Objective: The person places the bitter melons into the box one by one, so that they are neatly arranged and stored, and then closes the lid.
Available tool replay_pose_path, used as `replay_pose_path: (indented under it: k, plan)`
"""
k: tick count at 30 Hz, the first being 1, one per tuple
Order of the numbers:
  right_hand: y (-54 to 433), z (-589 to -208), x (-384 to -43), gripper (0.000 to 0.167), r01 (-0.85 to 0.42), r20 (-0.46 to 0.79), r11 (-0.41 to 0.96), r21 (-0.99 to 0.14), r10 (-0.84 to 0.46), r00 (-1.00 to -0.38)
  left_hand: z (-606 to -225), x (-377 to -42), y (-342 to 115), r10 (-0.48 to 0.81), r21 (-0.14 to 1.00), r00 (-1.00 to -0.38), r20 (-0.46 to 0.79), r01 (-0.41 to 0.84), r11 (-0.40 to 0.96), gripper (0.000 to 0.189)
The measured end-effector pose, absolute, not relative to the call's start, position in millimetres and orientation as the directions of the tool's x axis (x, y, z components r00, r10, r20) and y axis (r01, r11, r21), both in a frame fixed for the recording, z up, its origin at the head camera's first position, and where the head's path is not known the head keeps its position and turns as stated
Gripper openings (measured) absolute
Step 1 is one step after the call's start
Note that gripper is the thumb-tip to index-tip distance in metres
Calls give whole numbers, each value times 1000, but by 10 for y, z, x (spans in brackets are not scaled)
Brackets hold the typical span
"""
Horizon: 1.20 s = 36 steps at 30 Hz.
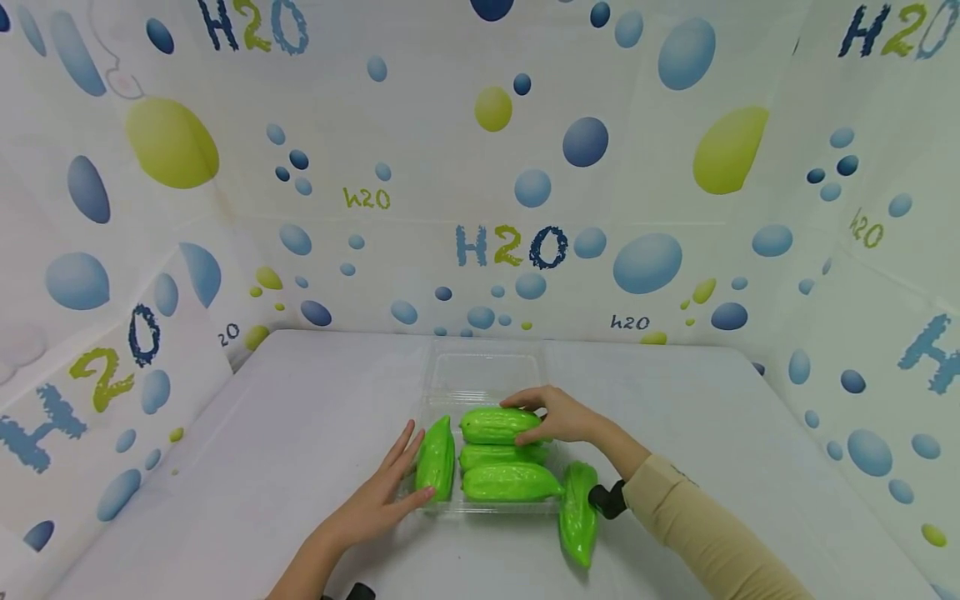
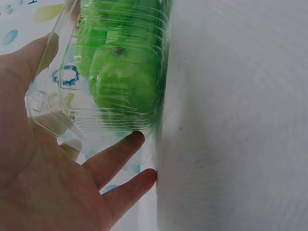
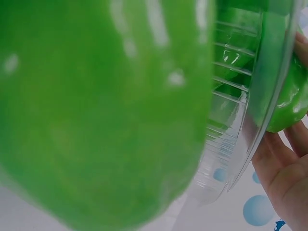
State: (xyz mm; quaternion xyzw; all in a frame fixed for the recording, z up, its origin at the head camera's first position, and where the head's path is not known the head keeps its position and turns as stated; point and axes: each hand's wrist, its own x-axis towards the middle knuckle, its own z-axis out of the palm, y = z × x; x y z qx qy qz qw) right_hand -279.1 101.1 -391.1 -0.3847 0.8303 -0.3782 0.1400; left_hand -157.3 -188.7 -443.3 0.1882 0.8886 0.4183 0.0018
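A clear plastic clamshell box [image 1: 495, 508] holds several bright green, ridged fake bitter melons. My right hand [image 1: 561, 417] grips the farthest crosswise bitter melon [image 1: 491, 426], thumb on its near side and fingers over its far side. Two more lie crosswise nearer, the closest bitter melon [image 1: 510, 482] among them. Along the box's left side another bitter melon [image 1: 435, 462] stands lengthwise. My left hand [image 1: 378, 496] rests at the box's left edge, fingers spread and fairly straight. In the left wrist view, the left fingers [image 2: 122, 154] lie beside the transparent wall.
One loose bitter melon [image 1: 577, 521] lies on the white table [image 1: 300, 433] right of the box, under my right forearm; it fills much of the right wrist view. The box's open lid [image 1: 487, 371] extends toward the patterned back wall [image 1: 420, 167].
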Motion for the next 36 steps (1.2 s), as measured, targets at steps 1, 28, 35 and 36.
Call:
replay_pose_path:
  k: [1, 28, 35, 36]
  plan:
    - [1015, -3911, -2792, 54, -531, 59, 416, -738, -745, -665, -4435, -1573, -1887, 337, 743, -929, 155, 334, 580, 77]
    - [1148, -3789, -2721, 60, -472, 79, 375, -798, -711, -699, -4470, -1565, -1903, 343, 746, -926, 157, 339, 573, 77]
    - [1220, -3739, -2687, 60, -477, 101, 359, -803, -706, -701, -4476, -1554, -1915, 344, 751, -923, 173, 349, 561, 77]
    - [1230, -3737, -2683, 59, -477, 103, 357, -803, -705, -701, -4475, -1551, -1916, 344, 754, -923, 174, 349, 557, 77]
